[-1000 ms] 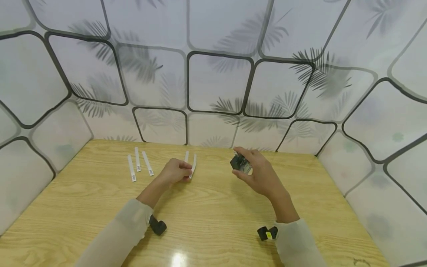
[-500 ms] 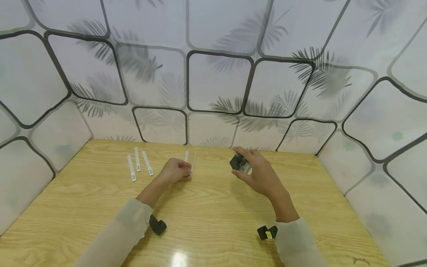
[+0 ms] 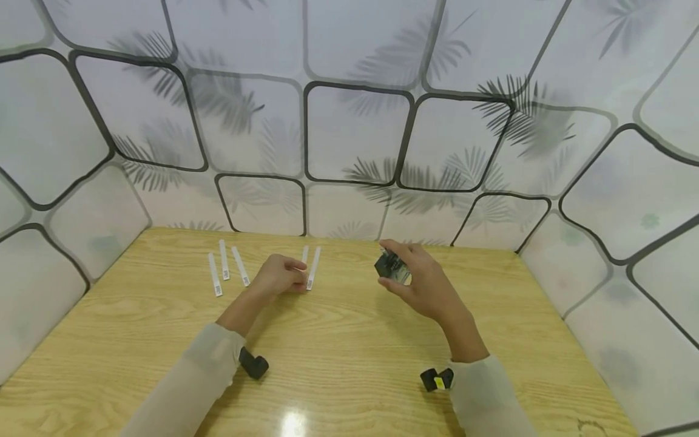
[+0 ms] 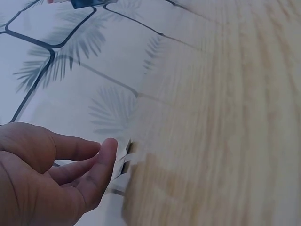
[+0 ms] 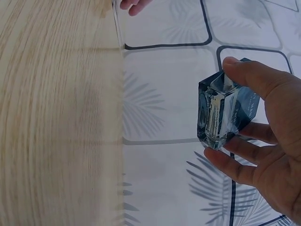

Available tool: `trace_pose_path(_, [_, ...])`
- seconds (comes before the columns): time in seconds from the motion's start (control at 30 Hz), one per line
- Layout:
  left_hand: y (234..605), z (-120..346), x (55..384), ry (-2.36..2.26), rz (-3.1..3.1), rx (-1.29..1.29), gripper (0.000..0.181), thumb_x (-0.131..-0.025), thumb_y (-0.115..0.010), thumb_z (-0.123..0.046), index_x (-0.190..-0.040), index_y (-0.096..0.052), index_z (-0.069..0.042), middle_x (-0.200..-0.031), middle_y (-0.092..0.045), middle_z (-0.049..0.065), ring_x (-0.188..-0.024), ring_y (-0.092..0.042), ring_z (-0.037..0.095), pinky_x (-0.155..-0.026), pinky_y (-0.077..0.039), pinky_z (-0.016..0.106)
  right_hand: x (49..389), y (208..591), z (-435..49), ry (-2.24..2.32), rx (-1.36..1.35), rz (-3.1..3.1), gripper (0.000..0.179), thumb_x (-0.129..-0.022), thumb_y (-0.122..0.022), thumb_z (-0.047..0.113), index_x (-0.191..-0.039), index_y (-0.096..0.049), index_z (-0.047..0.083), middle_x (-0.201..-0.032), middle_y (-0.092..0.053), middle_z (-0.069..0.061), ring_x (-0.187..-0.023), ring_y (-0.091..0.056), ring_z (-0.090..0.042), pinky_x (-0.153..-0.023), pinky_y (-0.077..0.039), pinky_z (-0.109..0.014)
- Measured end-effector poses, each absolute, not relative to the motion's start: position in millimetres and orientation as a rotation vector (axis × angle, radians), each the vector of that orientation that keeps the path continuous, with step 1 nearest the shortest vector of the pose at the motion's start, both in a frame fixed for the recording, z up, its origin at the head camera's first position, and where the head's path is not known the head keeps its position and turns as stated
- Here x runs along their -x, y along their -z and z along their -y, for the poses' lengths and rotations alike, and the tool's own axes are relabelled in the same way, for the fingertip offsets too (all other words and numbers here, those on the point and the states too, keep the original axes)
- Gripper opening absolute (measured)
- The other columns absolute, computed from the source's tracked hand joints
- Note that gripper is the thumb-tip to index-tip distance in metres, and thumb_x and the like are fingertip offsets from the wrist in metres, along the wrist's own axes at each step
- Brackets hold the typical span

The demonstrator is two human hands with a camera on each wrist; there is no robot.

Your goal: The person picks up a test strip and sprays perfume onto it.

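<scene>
My right hand (image 3: 423, 282) holds a faceted, dark blue-green glass perfume bottle (image 5: 225, 110) above the table, gripped between thumb and fingers and tilted. On the left, my left hand (image 3: 281, 276) is low over the table with its fingers loosely bent and nothing between them. Just right of its fingertips lies a narrow white paper strip (image 3: 314, 268) with a small dark print at its near end. Another white strip (image 3: 305, 254) lies behind that hand, its lower part hidden by the fingers. In the left wrist view the thumb and index fingertips (image 4: 109, 146) overlap close to the strips.
Three more printed paper strips (image 3: 225, 261) lie at the back left of the wooden table (image 3: 349, 358). A pale wall covering (image 3: 355, 133) with dark outlines and leaf patterns encloses the back and sides. Each wrist carries a small black camera (image 3: 254, 364).
My left hand has let go of the white strip, which now lies flat on the table, and has drawn slightly left. My right hand with the perfume bottle has stayed nearly still.
</scene>
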State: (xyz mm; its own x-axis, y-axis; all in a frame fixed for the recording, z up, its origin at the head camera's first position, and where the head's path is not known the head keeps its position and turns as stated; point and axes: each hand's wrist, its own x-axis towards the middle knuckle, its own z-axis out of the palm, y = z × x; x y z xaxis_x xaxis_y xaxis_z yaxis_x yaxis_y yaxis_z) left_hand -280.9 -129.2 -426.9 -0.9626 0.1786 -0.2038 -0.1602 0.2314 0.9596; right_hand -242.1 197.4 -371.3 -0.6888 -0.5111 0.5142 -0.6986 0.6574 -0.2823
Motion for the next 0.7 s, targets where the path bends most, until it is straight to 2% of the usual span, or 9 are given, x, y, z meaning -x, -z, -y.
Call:
trace_pose_path(0.47, [414.6, 141.6, 281.7, -1.74, -2.305, -0.04, 0.038, -0.101, -0.061, -0.002, -0.136, -0.055, 0.012, -0.125, -0.062, 0.028, -0.098, -0.071, 0.03, -0.088, -0.06, 0.035, 241.3, 368.5, -198.7, -0.675, -0.957, 2.478, 0.072, -0.089, -0.083, 0.028, -0.152, -0.048, 0.02, -0.117, -0.06, -0.008, -0.091, -0.057, -0.021, -0.075, -0.053, -0.041])
trace_pose_path(0.7, [405.1, 156.9, 281.7, -1.733, -2.321, -0.078, 0.043, -0.102, -0.06, -0.004, -0.14, -0.05, 0.014, -0.129, -0.058, 0.03, -0.105, -0.067, 0.036, -0.088, -0.06, 0.034, 242.3, 370.1, -200.6, -0.684, -0.943, 2.483, 0.071, -0.089, -0.082, 0.027, -0.152, -0.048, 0.02, -0.116, -0.06, -0.008, -0.09, -0.056, -0.02, -0.073, -0.051, -0.04])
